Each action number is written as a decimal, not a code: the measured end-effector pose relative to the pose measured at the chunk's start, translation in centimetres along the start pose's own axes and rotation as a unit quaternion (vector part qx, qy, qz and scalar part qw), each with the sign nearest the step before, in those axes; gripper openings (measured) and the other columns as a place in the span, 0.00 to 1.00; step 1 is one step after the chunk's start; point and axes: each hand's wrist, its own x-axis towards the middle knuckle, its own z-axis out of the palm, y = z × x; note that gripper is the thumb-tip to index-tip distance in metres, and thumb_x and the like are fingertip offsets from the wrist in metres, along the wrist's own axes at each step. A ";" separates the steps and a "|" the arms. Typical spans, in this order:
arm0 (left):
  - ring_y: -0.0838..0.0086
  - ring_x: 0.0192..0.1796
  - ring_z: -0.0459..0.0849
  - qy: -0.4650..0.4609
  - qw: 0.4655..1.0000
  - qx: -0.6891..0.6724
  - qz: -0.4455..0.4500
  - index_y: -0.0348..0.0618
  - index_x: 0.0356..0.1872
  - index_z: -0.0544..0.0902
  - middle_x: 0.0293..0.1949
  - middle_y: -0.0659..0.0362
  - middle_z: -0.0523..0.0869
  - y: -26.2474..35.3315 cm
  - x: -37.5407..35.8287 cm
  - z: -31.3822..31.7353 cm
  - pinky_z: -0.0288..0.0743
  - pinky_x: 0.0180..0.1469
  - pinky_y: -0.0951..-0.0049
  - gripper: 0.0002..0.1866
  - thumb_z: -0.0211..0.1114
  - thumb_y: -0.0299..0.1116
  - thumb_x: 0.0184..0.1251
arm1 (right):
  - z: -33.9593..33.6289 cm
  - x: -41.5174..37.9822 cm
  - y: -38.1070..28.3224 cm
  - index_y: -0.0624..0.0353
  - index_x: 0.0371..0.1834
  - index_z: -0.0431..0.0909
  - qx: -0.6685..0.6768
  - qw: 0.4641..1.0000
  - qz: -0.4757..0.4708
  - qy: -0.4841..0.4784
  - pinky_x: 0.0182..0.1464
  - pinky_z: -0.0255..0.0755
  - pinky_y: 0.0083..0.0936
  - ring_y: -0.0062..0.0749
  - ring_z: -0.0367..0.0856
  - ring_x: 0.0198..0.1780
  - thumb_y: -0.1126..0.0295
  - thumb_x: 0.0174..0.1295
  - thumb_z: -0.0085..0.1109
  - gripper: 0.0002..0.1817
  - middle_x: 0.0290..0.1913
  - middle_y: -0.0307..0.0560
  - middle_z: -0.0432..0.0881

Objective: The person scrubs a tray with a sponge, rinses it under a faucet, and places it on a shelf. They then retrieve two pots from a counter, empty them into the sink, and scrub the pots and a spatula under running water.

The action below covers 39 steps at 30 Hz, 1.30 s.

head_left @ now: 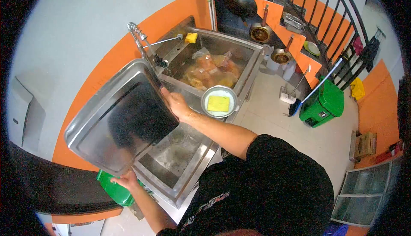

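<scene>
A large rectangular metal tray (102, 124) is held tilted over the near sink basin (171, 159). My left hand (125, 179) grips its lower edge, fingers partly hidden behind the tray. My right hand (176, 104) is closed on its opposite edge, close to the divider between the basins. Just beyond my right wrist, a round metal bowl (219, 91) with whitish liquid holds a yellow sponge (218, 103). In the far basin lie clear plastic bags with orange contents (209, 71). A spring faucet (141, 39) rises behind the tray.
A yellow sponge (191, 38) rests on the sink's back ledge. Pans (260, 33) and a wok (240, 1) stand beyond the sink. On the right are a green bin (323, 103), a broom (295, 107) and a stair railing. Another green bin (117, 192) is below the tray.
</scene>
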 end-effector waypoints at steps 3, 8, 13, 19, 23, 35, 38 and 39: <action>0.56 0.73 0.61 0.154 0.988 0.004 0.014 0.40 0.71 0.62 0.72 0.52 0.64 -4.5 2.1 -1.5 0.55 0.73 0.53 0.39 0.50 0.60 0.69 | 1.3 -2.9 3.2 0.58 0.23 0.79 -0.083 0.986 -0.126 0.076 0.23 0.59 0.26 0.20 0.64 0.19 0.40 0.71 0.43 0.32 0.15 0.33 0.70; 0.60 0.75 0.57 -0.316 0.922 0.211 0.074 0.40 0.72 0.60 0.73 0.53 0.62 -6.8 10.2 -7.1 0.52 0.75 0.61 0.36 0.50 0.54 0.70 | -0.4 -7.2 -3.5 0.60 0.24 0.78 -0.071 0.993 -0.093 0.033 0.22 0.58 0.21 0.16 0.64 0.20 0.44 0.74 0.41 0.32 0.17 0.32 0.70; 0.54 0.72 0.62 -0.082 0.972 -0.045 -0.215 0.41 0.67 0.69 0.69 0.51 0.69 -14.4 -7.7 11.0 0.49 0.74 0.48 0.31 0.47 0.51 0.70 | -6.7 -8.6 -9.4 0.58 0.18 0.71 -0.059 0.975 -0.191 0.093 0.23 0.58 0.26 0.20 0.61 0.19 0.47 0.74 0.42 0.31 0.14 0.34 0.65; 0.59 0.68 0.70 0.066 0.982 0.142 -0.107 0.42 0.65 0.72 0.66 0.54 0.74 -28.3 -19.7 24.5 0.62 0.71 0.55 0.26 0.47 0.46 0.72 | -24.2 -9.3 -15.5 0.65 0.41 0.77 -0.104 0.920 -0.298 0.234 0.45 0.68 0.26 0.22 0.73 0.39 0.56 0.77 0.40 0.22 0.40 0.43 0.80; 0.60 0.68 0.70 -0.201 0.943 0.235 -0.122 0.42 0.67 0.70 0.66 0.53 0.74 -33.1 -19.6 27.4 0.63 0.70 0.53 0.28 0.48 0.50 0.75 | -40.3 -13.1 -21.4 0.62 0.35 0.77 -0.082 0.955 -0.206 0.194 0.28 0.67 0.25 0.22 0.66 0.22 0.50 0.77 0.36 0.27 0.23 0.36 0.75; 0.59 0.57 0.80 -0.450 0.796 0.399 0.057 0.36 0.62 0.71 0.57 0.50 0.80 -44.2 -26.7 35.6 0.76 0.58 0.59 0.31 0.56 0.54 0.71 | -57.7 -2.8 -25.6 0.60 0.59 0.76 -0.063 0.987 -0.124 0.082 0.55 0.72 0.32 0.31 0.79 0.50 0.50 0.74 0.42 0.26 0.53 0.43 0.81; 0.62 0.54 0.82 -0.338 0.886 0.309 -0.072 0.38 0.59 0.75 0.53 0.51 0.82 -46.4 -22.0 37.9 0.77 0.56 0.61 0.29 0.56 0.54 0.71 | -57.4 -0.5 -32.1 0.60 0.62 0.73 -0.014 0.999 -0.034 0.029 0.61 0.68 0.34 0.32 0.75 0.58 0.39 0.71 0.38 0.35 0.58 0.45 0.79; 0.64 0.52 0.83 -0.315 0.898 0.299 -0.068 0.38 0.58 0.76 0.51 0.51 0.83 -48.2 -21.3 38.9 0.78 0.54 0.62 0.28 0.55 0.54 0.72 | -56.8 -1.2 -34.8 0.61 0.66 0.68 -0.019 0.999 -0.019 0.025 0.64 0.66 0.35 0.33 0.71 0.63 0.37 0.71 0.35 0.38 0.63 0.45 0.74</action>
